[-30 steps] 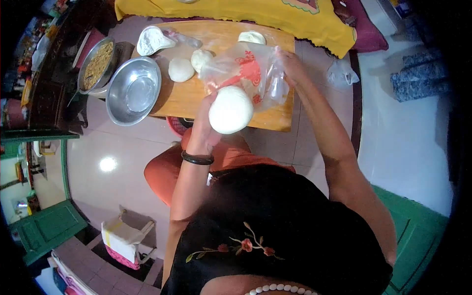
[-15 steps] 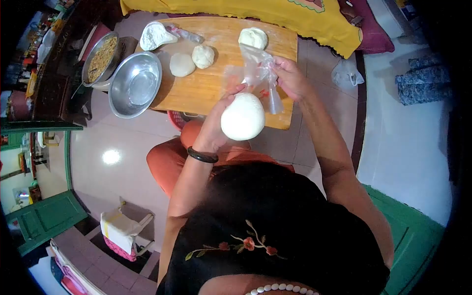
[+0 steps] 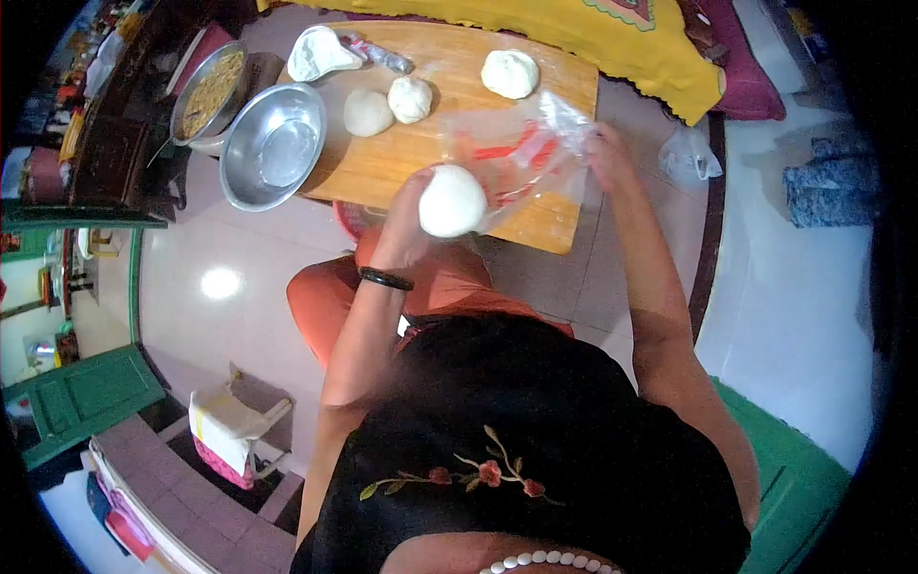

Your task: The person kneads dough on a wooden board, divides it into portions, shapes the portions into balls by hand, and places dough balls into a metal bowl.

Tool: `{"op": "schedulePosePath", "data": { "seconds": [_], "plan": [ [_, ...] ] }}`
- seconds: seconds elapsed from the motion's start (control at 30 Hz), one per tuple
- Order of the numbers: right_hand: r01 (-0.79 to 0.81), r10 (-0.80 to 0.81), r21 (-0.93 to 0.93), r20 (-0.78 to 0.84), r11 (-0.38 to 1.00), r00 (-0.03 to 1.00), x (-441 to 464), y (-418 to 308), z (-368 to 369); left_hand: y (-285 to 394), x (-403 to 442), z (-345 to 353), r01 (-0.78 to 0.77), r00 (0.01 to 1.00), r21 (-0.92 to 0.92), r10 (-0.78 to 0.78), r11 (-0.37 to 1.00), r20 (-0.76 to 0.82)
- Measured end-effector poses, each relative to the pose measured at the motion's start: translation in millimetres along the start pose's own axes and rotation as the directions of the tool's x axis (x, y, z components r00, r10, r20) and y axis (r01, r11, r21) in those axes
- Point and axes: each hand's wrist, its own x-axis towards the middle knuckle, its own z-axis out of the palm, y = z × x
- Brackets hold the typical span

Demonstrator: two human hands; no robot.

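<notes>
**As both hands work near the table's edge, dough and bag are held apart**

Where the wooden table point(image 3: 449, 57) spans the work area, we record a metal bowl point(image 3: 251, 158) just beside its left side. Three pale lumps rest on the wood: two close together, a flatter lump point(image 3: 368, 113) and a rounder lump point(image 3: 409, 99), and a third lump point(image 3: 510, 75) apart towards the right.

We find a clear plastic bag point(image 3: 535, 153) with red print spread over the table. The right hand point(image 3: 610, 158) has its far right part; those fingers look closed on the film, though blur hides their exact grip.

We find the white dough ball point(image 3: 452, 201) in the left hand point(image 3: 409, 225), near the table's near edge. It lies against the left fingers, which are part-curled round its left side; the underside is hidden. Whether ball and bag touch, we cannot tell.

We judge the step in hand to be handling the bag beside the ball. Any further handling calls for steady left support and a light pinch on the film.
</notes>
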Motion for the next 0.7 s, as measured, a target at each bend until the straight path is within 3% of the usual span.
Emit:
{"op": "schedulePosePath", "data": {
  "seconds": [0.07,0.17,0.27,0.33,0.37,0.43,0.47,0.5,0.57,0.6,0.63,0.7],
  "plan": [
    [-0.137,0.136,0.463,0.034,0.876,0.990,4,6,-24,7,7,-18,-0.012,0.998,-0.018,0.010,1.000,-0.067],
    [-0.149,0.235,0.488,-0.120,0.860,0.965,-18,-33,-32,10,27,-42,-0.165,0.979,-0.034,0.159,0.986,-0.128],
    [-0.096,0.267,0.539,-0.249,0.837,0.931,-14,-25,-47,13,52,-65,-0.277,0.954,-0.016,0.273,0.961,-0.128],
    [-0.123,0.293,0.565,-0.222,0.816,0.930,-18,-38,-42,13,71,-68,-0.328,0.930,0.049,0.331,0.944,-0.158],
    [-0.135,0.305,0.577,-0.208,0.805,0.929,-18,-43,-40,14,75,-74,-0.266,0.940,0.138,0.288,0.954,-0.185],
    [-0.111,0.220,0.507,-0.161,0.855,0.962,-17,-40,-38,9,96,-81,-0.249,0.912,0.361,0.343,0.899,-0.224],
    [-0.096,0.179,0.471,-0.134,0.877,0.975,-17,-39,-37,4,108,-87,-0.231,0.897,0.467,0.373,0.854,-0.239],
    [-0.087,0.177,0.476,-0.148,0.875,0.973,-19,-44,-33,0,117,-98,-0.352,0.854,0.549,0.500,0.758,-0.143],
    [-0.068,0.173,0.488,-0.173,0.870,0.970,-30,-66,-15,7,113,-106,-0.302,0.684,0.913,0.729,0.274,0.008],
    [-0.061,0.158,0.488,-0.160,0.871,0.974,-35,-74,-9,10,110,-108,-0.204,0.600,0.979,0.789,-0.012,0.135],
    [-0.055,0.144,0.488,-0.147,0.871,0.979,-39,-83,-4,14,106,-108,-0.201,0.703,0.945,0.710,0.258,-0.044],
    [-0.049,0.108,0.478,-0.096,0.877,0.990,-43,-97,5,13,85,-106,-0.229,0.596,0.963,0.803,0.142,0.024]
  ]
}}
